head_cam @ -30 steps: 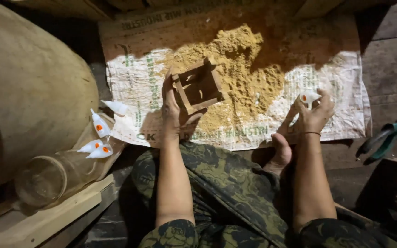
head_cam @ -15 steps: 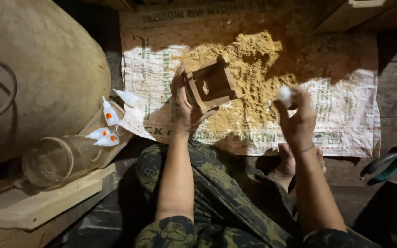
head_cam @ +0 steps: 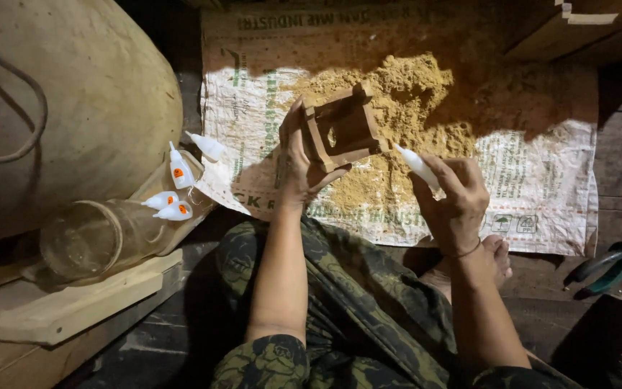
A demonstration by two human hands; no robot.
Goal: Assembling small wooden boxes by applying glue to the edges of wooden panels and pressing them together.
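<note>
Two bare hands work above camouflage-clad legs (head_cam: 368, 302). Right hand (head_cam: 455, 198): fingers clenched around a small white glue bottle (head_cam: 417, 164), nozzle aimed up-left toward the workpiece. Left hand (head_cam: 298, 162): fingers grasping a small brown wooden box frame (head_cam: 343, 128), open-faced with a hollow centre, tilted, held over a sawdust pile (head_cam: 404, 108). Sawdust lies on a printed woven sack (head_cam: 541, 180). Left of it: four spare white bottles (head_cam: 178, 189), a clear jar (head_cam: 98, 234). Far right: green-handled pliers (head_cam: 613, 261).

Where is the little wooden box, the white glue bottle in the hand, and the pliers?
wooden box (head_cam: 343, 130): head view, on its side wall.
white glue bottle (head_cam: 417, 163): head view, on its body near the nozzle.
pliers (head_cam: 613, 263): head view, on the green handles.
</note>
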